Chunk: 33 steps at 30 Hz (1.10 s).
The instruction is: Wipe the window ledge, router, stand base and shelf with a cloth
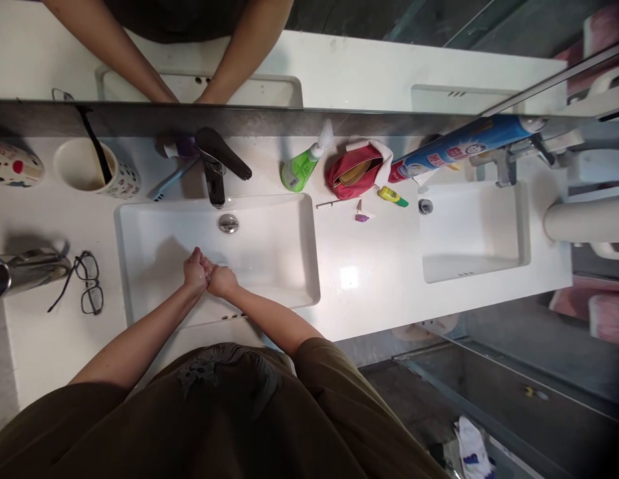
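Observation:
Over the white washbasin (269, 253), my left hand (194, 271) and my right hand (223, 281) are clasped together. Their fingers curl against each other and look wet and shiny. If anything small lies between the palms, it is hidden. Both hands are in front of the round metal drain (228, 223), on the near side of the basin. Beyond the drain stands a dark tap (215, 179) with a long lever; no stream of water shows under it. A green pump bottle (298, 171) stands behind the basin, to the right of the tap.
Left of the basin are a patterned cup (122, 179), black-framed glasses (90, 283) and a shiny metal cylinder (34, 269). A red pouch (352, 169), a yellow-green tube (392, 196) and a tall blue can (454, 150) are to the right, near a second basin (474, 226). A mirror runs behind.

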Each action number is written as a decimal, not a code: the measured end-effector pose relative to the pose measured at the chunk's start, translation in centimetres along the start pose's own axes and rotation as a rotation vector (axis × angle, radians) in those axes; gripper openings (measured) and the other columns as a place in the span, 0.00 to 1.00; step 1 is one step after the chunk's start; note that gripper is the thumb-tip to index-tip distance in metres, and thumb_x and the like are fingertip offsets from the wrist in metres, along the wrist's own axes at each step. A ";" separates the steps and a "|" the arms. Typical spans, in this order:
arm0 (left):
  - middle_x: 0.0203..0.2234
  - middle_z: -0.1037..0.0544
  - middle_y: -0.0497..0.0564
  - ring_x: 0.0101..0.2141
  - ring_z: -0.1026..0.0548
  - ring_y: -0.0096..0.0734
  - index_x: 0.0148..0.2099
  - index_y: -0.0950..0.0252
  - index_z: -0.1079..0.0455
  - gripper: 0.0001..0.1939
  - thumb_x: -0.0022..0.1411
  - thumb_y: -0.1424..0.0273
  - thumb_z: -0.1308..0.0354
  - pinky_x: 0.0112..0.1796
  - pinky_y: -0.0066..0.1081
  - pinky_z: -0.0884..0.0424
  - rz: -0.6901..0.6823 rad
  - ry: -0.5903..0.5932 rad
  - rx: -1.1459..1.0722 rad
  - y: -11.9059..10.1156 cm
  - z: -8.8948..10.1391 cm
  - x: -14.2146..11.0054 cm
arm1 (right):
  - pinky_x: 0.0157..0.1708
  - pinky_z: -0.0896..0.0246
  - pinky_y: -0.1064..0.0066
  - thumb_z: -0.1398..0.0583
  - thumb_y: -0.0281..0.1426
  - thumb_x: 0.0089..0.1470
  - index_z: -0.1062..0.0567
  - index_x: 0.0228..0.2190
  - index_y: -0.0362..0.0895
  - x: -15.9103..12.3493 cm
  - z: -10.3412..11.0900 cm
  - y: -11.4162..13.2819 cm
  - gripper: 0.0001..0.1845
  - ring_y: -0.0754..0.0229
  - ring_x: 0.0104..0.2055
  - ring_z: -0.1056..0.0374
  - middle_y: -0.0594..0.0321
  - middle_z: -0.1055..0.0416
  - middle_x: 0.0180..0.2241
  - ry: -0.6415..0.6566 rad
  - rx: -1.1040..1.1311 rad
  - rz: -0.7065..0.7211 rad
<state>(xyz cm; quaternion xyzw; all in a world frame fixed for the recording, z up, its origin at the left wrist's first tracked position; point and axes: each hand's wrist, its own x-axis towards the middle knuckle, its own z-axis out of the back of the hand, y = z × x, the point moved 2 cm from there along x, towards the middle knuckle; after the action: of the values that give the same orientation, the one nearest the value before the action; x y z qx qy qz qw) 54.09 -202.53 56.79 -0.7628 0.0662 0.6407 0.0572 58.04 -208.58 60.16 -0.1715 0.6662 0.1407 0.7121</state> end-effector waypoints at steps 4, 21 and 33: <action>0.07 0.52 0.39 0.10 0.52 0.19 0.19 0.61 0.55 0.30 0.63 0.54 0.45 0.17 0.25 0.44 -0.021 -0.023 0.026 0.1 0.5 -0.4 | 0.46 0.28 0.61 0.38 0.32 0.53 0.28 0.51 0.39 -0.1 -0.9 0.4 0.24 0.45 0.50 0.24 0.44 0.22 0.47 -0.009 0.003 0.001; 0.16 0.30 0.42 0.15 0.33 0.25 0.30 0.60 0.27 0.05 0.49 0.70 0.33 0.21 0.22 0.39 -0.142 0.068 0.547 -3.7 8.3 -2.6 | 0.68 0.55 0.57 0.46 0.20 0.56 0.49 0.68 0.36 4.3 7.0 -3.3 0.39 0.50 0.73 0.61 0.49 0.60 0.72 -0.105 -0.422 0.072; 0.15 0.33 0.40 0.18 0.35 0.28 0.35 0.57 0.28 0.09 0.49 0.70 0.36 0.24 0.24 0.41 -0.173 0.191 0.646 -3.5 6.9 -3.1 | 0.72 0.71 0.58 0.37 0.18 0.44 0.57 0.69 0.33 7.5 4.9 -2.0 0.57 0.50 0.75 0.72 0.46 0.72 0.72 -0.014 -0.352 -0.057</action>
<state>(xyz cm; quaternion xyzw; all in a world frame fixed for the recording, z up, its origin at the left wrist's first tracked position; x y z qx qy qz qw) 47.51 -197.81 58.65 -0.7645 0.2058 0.5054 0.3431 63.85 -208.50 53.06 -0.3113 0.6210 0.2362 0.6794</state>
